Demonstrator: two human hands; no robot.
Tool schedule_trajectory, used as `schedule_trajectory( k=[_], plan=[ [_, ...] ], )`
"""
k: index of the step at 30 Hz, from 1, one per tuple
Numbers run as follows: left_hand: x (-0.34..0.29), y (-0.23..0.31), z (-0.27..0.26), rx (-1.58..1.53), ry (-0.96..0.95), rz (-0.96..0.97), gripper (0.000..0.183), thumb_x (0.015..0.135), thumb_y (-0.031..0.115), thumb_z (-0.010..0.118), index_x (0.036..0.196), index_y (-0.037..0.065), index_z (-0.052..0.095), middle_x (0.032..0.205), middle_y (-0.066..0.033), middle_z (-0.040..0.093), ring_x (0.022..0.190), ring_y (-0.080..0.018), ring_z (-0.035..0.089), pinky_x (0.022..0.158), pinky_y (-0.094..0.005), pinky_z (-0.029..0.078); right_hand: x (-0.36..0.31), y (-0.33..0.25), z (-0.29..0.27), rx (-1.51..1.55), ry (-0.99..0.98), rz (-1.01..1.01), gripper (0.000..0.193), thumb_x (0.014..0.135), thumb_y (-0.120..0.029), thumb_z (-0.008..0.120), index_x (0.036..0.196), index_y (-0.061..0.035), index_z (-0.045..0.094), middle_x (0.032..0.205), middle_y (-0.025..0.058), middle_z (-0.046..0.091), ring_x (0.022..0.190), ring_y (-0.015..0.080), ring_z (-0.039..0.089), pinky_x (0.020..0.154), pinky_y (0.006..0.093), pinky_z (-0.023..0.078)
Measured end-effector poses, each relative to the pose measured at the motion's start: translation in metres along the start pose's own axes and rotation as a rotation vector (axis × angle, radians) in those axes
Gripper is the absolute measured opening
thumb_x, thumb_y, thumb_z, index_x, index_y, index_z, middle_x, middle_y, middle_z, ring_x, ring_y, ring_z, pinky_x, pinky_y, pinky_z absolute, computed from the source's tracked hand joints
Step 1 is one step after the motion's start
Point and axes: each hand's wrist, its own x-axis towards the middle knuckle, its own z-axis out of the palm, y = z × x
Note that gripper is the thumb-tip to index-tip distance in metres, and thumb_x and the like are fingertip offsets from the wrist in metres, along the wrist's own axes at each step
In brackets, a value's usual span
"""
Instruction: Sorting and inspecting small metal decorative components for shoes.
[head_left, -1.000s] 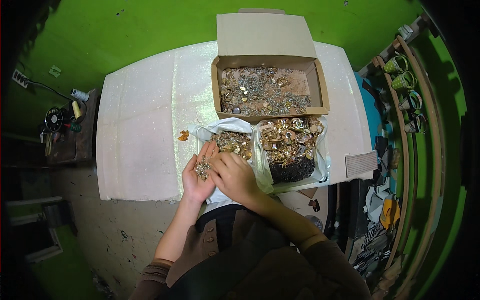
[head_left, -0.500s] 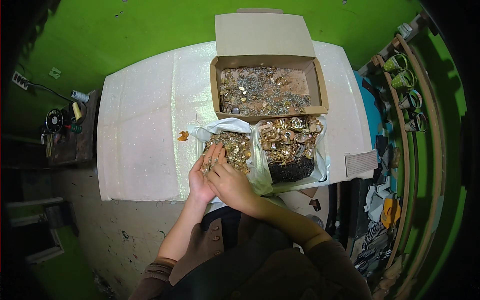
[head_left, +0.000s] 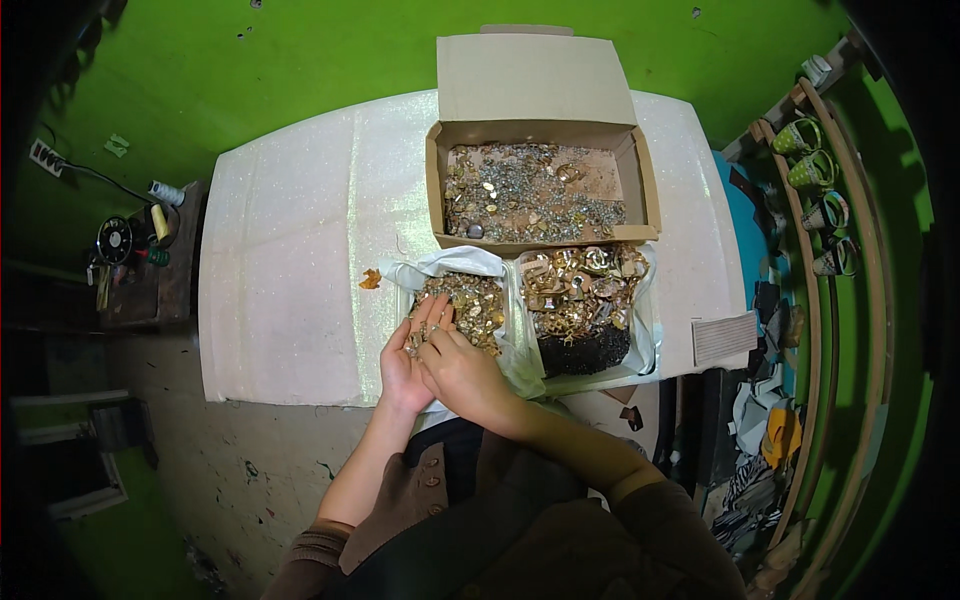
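Note:
Palm up, my left hand [head_left: 399,376] is cupped with its fingers stretched forward, and small shiny metal ornaments [head_left: 412,338] lie in it. My right hand [head_left: 466,378] is bent over that palm with its fingertips together among the ornaments; what they pinch is hidden. Both hands are over the near left part of a plastic-lined tray [head_left: 455,262] heaped with gold and silver ornaments [head_left: 478,308]. Beside it on the right, a second lined tray [head_left: 650,320] holds larger gold pieces [head_left: 580,285] and a pile of black beads [head_left: 585,354].
Behind the trays an open cardboard box [head_left: 645,185] contains scattered silver and gold pieces. A pale cloth-covered table [head_left: 280,270] carries everything, including a brown scrap [head_left: 370,279] and a ribbed grey piece [head_left: 725,339]. Thread spools [head_left: 166,193] stand left; a wooden rack [head_left: 815,330] is right.
The view has shifted slightly, so the table and boxes sit a little lower in the picture. My right fingers have shifted slightly over the left palm, still among the ornaments.

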Motion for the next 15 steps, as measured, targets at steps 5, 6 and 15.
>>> schedule_trajectory(
  k=[5,6,15],
  plan=[
    [0.002,0.004,-0.001,-0.042,-0.039,-0.009,0.048,0.099,0.023,0.027,0.142,0.001,0.028,0.147,-0.0131,0.032,0.136,-0.0244,0.029,0.113,-0.0379,0.021,0.003,0.008,-0.006,0.164,0.028,0.094,0.018,0.072,-0.007,0.064,0.089,-0.0023,0.06,0.085,0.0107,0.055,0.078,0.0275,0.06,0.065,0.0354,0.05],
    [0.002,0.006,-0.002,-0.091,-0.043,-0.01,0.048,0.099,0.023,0.027,0.142,0.001,0.028,0.147,-0.0131,0.032,0.136,-0.024,0.029,0.113,-0.038,0.022,0.004,0.009,-0.009,0.253,0.024,0.14,0.018,0.073,-0.005,0.064,0.09,-0.0028,0.06,0.087,0.0108,0.055,0.076,0.028,0.06,0.066,0.0351,0.05],
    [0.002,0.016,-0.002,-0.238,-0.069,0.01,0.046,0.099,0.022,0.029,0.141,0.003,0.03,0.146,-0.011,0.034,0.135,-0.0225,0.031,0.11,-0.0362,0.029,0.004,0.024,-0.023,0.354,0.078,0.188,0.015,0.079,0.0,0.061,0.093,-0.0042,0.061,0.095,0.011,0.057,0.089,0.0269,0.059,0.073,0.034,0.048]
  ],
)
